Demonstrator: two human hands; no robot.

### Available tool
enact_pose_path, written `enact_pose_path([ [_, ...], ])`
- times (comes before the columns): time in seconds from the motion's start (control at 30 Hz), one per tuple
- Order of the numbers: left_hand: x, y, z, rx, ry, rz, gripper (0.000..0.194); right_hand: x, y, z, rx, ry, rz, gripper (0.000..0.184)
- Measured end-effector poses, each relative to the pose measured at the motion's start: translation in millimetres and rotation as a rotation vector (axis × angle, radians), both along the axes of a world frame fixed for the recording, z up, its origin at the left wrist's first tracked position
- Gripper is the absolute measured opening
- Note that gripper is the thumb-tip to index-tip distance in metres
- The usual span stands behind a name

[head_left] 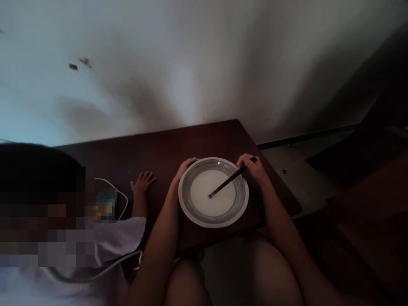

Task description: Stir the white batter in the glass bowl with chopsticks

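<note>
Dim against a pale wall, the dark table [204, 140] carries a bowl [213, 192] of white liquid near its front edge, the left hand [184, 169] curling its fingers on the rim while the right hand [254, 169] pinches black chopsticks [230, 180] dipped in it, a second person's small hand [142, 182] lying flat nearby.

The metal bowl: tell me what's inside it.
The metal bowl holds a white liquid, with dark chopsticks dipped in from the right hand. The liquid hides the bottom.

Chopsticks [228, 182] in bowl [191, 212], on table [127, 155]
</note>
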State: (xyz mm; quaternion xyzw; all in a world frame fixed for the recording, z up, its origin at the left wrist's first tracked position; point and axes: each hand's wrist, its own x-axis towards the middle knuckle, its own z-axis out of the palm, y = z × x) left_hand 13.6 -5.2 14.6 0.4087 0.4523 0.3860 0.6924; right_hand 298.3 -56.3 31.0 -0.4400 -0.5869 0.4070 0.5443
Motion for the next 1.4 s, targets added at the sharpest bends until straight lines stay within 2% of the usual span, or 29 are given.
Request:
enact_pose_path([
  [0.17,0.7,0.2,0.6,-0.011,0.018,0.015,0.028,5.0,1.4,-1.4,0.083,0.047,-0.167,0.043],
  [0.33,0.5,0.1,1.5,-0.015,0.013,0.022,0.029,3.8,1.5,-2.4,0.037,0.017,-0.006,0.042],
  [0.43,-0.5,0.5,0.5,-0.002,0.022,-0.001,0.029,4.5,1.7,-1.7,0.108,0.028,-0.091,0.040],
  [0.53,-1.3,1.3,-1.1,0.008,0.009,-0.013,0.027,5.5,1.0,-1.2,0.090,0.102,-0.130,0.042],
  [0.67,-1.7,2.6,-3.6,-0.002,-0.019,-0.022,0.025,2.2,-0.4,1.1,0.041,0.005,0.023,0.041],
  [0.73,-1.5,3.4,-4.9,-0.004,-0.015,-0.019,0.026,3.2,0.7,1.5,0.082,-0.040,-0.026,0.041],
  [0.8,-1.3,3.9,-5.8,-0.005,0.001,-0.009,0.027,6.6,2.4,0.3,0.122,0.001,-0.149,0.044],
  [0.87,-1.0,3.6,-5.7,-0.010,0.015,0.000,0.027,9.2,3.4,-1.8,0.111,0.070,-0.193,0.046],
  [1.03,0.0,1.3,-2.2,-0.008,0.007,0.005,0.027,4.1,1.7,-2.6,0.011,0.031,0.014,0.041],
  [1.2,-0.2,2.1,-4.7,-0.019,-0.026,0.011,0.024,6.6,3.2,-2.1,0.117,0.046,-0.160,0.043],
  [1.33,-1.7,3.7,-8.4,0.002,-0.035,-0.004,0.024,5.7,3.0,-3.5,0.017,0.080,-0.025,0.044],
  [1.4,-2.3,4.3,-8.9,0.031,-0.020,-0.020,0.023,3.5,2.4,-2.2,0.019,0.063,0.002,0.042],
])
